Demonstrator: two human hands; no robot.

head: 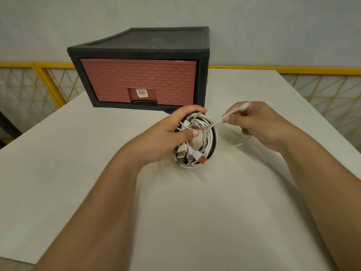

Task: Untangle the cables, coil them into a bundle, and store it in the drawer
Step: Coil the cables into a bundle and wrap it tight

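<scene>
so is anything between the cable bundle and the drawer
The drawer is shut: its own red front blocks the way. The left hand holds the cable bundle just in front of it; the right hand pinches a loose cable end.

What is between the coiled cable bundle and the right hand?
In the head view, a thin pale cable strand runs from the black-and-white coiled cable bundle to the right hand.

A fenced-off test bay (lab-like): white table [78,153], yellow mesh barrier [322,89], bare wall [58,26].
</scene>
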